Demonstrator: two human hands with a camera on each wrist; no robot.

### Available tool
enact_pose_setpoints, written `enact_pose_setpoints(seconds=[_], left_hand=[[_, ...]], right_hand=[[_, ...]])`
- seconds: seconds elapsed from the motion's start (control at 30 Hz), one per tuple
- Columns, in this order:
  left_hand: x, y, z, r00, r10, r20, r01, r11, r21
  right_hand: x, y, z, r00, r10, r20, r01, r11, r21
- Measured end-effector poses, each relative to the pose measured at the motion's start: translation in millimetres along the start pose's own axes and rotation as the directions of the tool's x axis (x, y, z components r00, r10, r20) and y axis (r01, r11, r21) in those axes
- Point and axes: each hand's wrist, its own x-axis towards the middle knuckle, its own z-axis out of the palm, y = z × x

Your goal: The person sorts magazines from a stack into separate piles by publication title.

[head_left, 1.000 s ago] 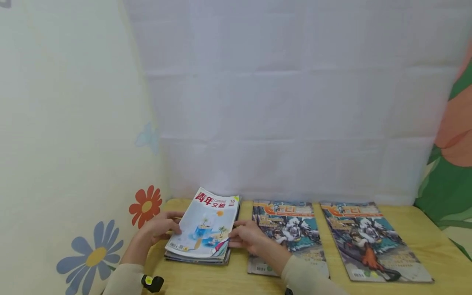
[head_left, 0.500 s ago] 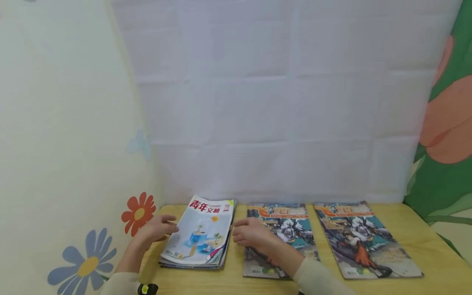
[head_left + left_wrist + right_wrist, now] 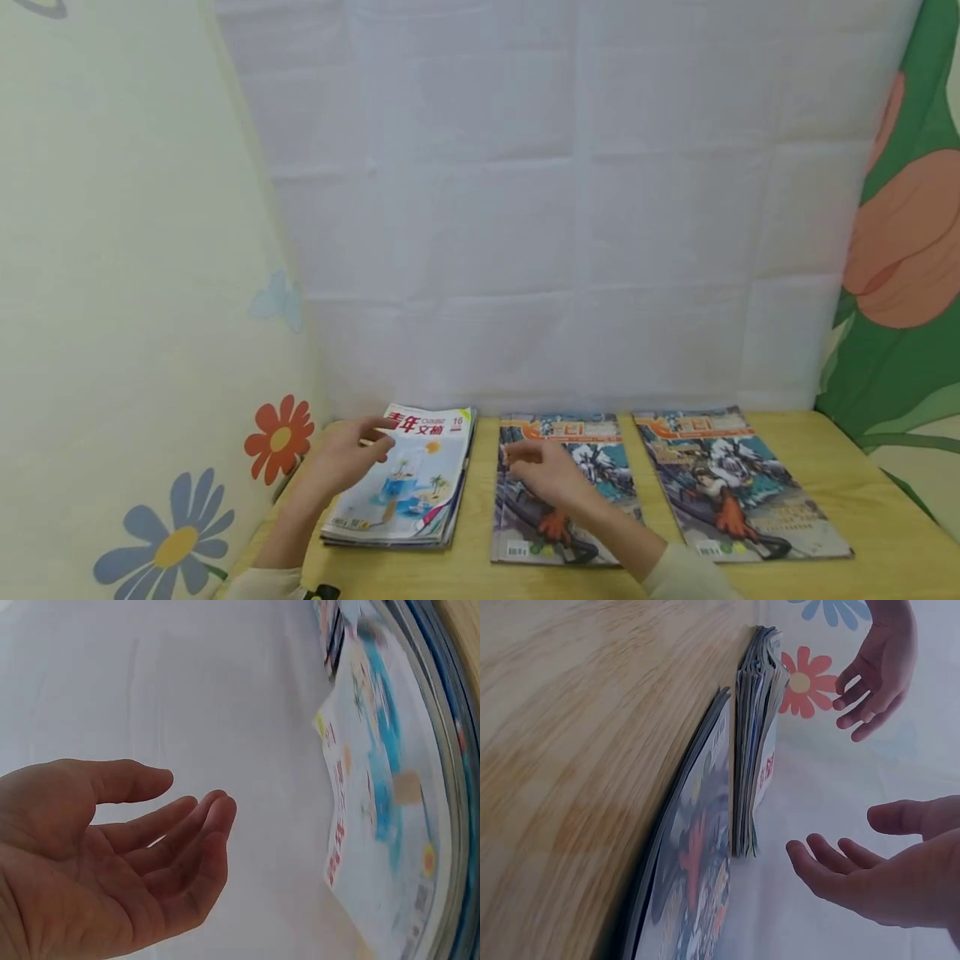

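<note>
A stack of magazines (image 3: 408, 483) with a pale blue beach cover lies at the left of the table, its lower right cover corner curled up. My left hand (image 3: 341, 458) hovers over the stack's left edge, fingers loosely bent around nothing. In the left wrist view that hand (image 3: 142, 855) is apart from the magazines (image 3: 390, 787). My right hand (image 3: 547, 471) hangs above the middle pile of comic magazines (image 3: 555, 533), also holding nothing. The right wrist view has the right hand (image 3: 885, 870) raised off the pile, fingers relaxed, thumb apart.
Another comic magazine (image 3: 738, 492) with the same cover lies at the right of the wooden table (image 3: 435, 575). A white cloth (image 3: 555, 250) hangs behind the table. A wall with painted flowers (image 3: 176, 546) stands close on the left.
Both hands have let go of the left stack's sides. The left hand has risen over the stack's left edge; the right hand has moved right, above the middle pile.
</note>
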Motion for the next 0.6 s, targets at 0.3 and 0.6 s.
enact_pose_setpoints(seconds=[0.3,0.6], left_hand=[[3.1,31.8,48.8,0.971,0.216,0.1,-0.206,0.974,-0.097],[-2.0,46.2,90.3,0.939,0.265,0.219,-0.243,0.962,-0.124]], right_hand=[[-21,9,-35,0.991,-0.059,-0.12,0.051,0.996,-0.069],[-35,28,-60,0.975,-0.04,-0.22,-0.009,0.976,-0.218]])
